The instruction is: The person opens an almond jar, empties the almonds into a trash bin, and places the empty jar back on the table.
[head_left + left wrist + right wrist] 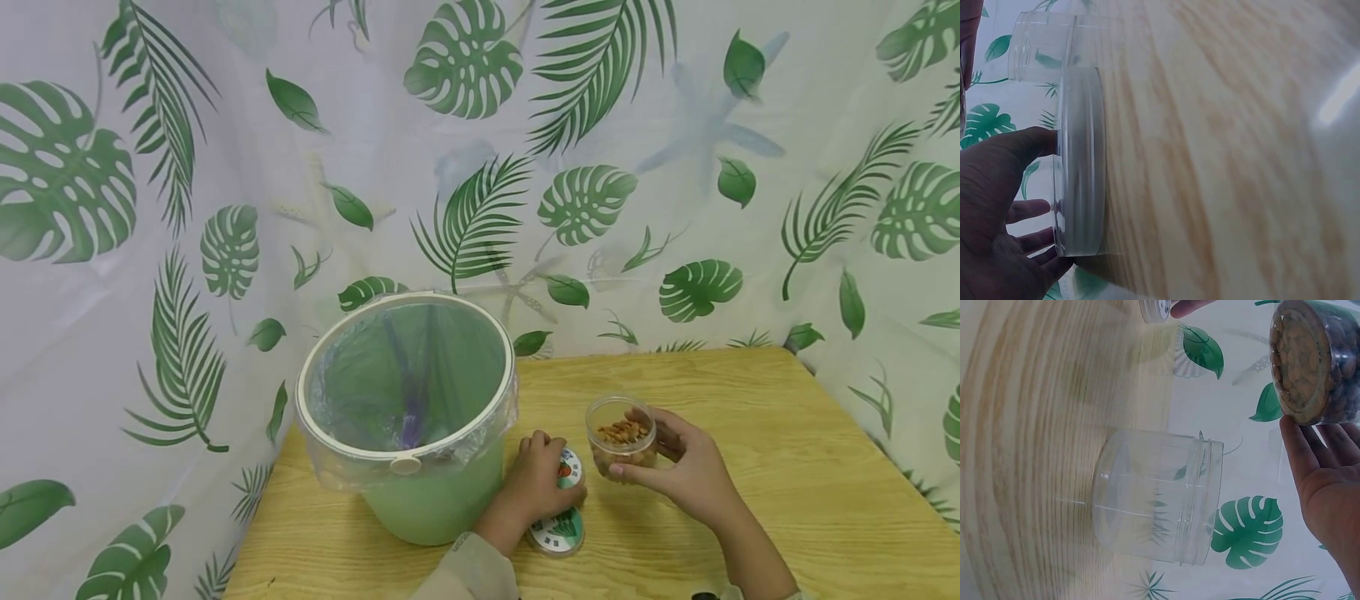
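My right hand point(693, 475) grips a clear jar of almonds point(1304, 369), with its fingers and thumb around the side. Raised off the table, the jar shows its nut-covered bottom in the right wrist view. Below it, an uncapped, clear empty jar point(1160, 497) stands on the wood; its side point(1041, 47) also shows in the left wrist view. My left hand point(534, 479) has its fingers and thumb curled about a round lid with a red picture point(567, 469), low at the tabletop. A second lid with a green picture point(558, 533) lies nearer me, partly covered by that hand.
A pale green bucket point(431, 504) lined with a clear plastic bag stands left of my left hand, purple strands inside it. The wooden table point(810, 467) reaches right and back to a white leaf-patterned curtain point(630, 325).
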Available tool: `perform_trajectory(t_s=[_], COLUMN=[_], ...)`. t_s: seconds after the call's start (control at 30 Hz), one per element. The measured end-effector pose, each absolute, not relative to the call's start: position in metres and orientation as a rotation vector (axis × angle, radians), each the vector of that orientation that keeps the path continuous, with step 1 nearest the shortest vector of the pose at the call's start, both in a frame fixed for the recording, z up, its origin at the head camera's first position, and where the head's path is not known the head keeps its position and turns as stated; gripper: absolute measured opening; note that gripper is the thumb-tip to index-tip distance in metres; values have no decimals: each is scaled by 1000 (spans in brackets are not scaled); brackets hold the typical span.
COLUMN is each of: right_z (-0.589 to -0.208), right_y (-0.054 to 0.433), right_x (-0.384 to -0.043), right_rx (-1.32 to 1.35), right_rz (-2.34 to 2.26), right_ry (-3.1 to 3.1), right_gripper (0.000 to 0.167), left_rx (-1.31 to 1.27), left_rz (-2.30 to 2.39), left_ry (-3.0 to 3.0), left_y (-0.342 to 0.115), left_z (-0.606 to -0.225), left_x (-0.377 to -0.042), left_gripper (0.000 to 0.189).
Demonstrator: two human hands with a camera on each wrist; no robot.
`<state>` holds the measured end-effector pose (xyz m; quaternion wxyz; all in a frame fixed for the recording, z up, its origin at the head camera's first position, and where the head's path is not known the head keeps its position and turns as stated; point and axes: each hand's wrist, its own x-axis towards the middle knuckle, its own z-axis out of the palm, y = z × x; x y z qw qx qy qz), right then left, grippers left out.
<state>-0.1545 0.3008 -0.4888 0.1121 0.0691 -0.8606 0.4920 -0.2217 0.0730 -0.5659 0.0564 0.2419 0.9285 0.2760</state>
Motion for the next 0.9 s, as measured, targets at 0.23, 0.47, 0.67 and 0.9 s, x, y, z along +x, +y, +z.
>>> perform_trajectory(t_s=[0.23,0.47,0.67,0.9], right_z=[-488,-487,-484,-484], right_y=[299,297,296,296], right_x=[-155,-154,-154,-156], right_rx=[186,173,168,169], right_rz=[1433,1442,1436,1426], right_ry=[-2544,-2541,-2531,-2523], right_gripper=[80,79,78,77], left_rx=[735,720,733,774], left_rz=[828,840,856,851], left_ry=[2814,2800,2827,2862], left_y=[71,70,73,73], left_z=[-569,-568,-556,-531], left_x=[-224,-225,-224,-223], left_gripper=[73,76,77,78])
